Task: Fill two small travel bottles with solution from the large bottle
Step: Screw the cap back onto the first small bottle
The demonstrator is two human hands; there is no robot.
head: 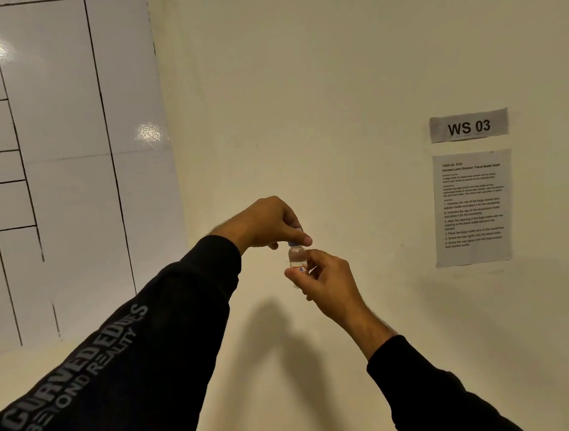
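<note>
The small travel bottle is up in the air, held out in front of the cream wall, upright, clear-walled, with a red-and-white label low on its body. I'd judge it feather-light, a stiff little thing of smooth plastic or glass, so slippery if any solution has run down the side. Whether there is liquid inside, I cannot make out from here.

On top sits a blue cap, mostly hidden. The left hand comes down over it from above, thumb and fingertips curled round the cap in a pinch. The right hand takes the body from below and the side, thumb and forefinger pinching it down at the label. That looks the right hold to me: body gripped low so it cannot spin, cap gripped at its rim for the twist. Screwing on or off, I can't say.

With something this small, squeezing too hard could tip it or, if the walls give, push liquid out of the neck, so a firm fingertip pinch seems plenty.

Both arms wear black sleeves; the left sleeve carries grey lettering. To the left hangs a glossy whiteboard ruled in black lines. To the right, a "WS 03" sign and beneath it a printed instruction sheet. The large bottle is nowhere in sight.
</note>
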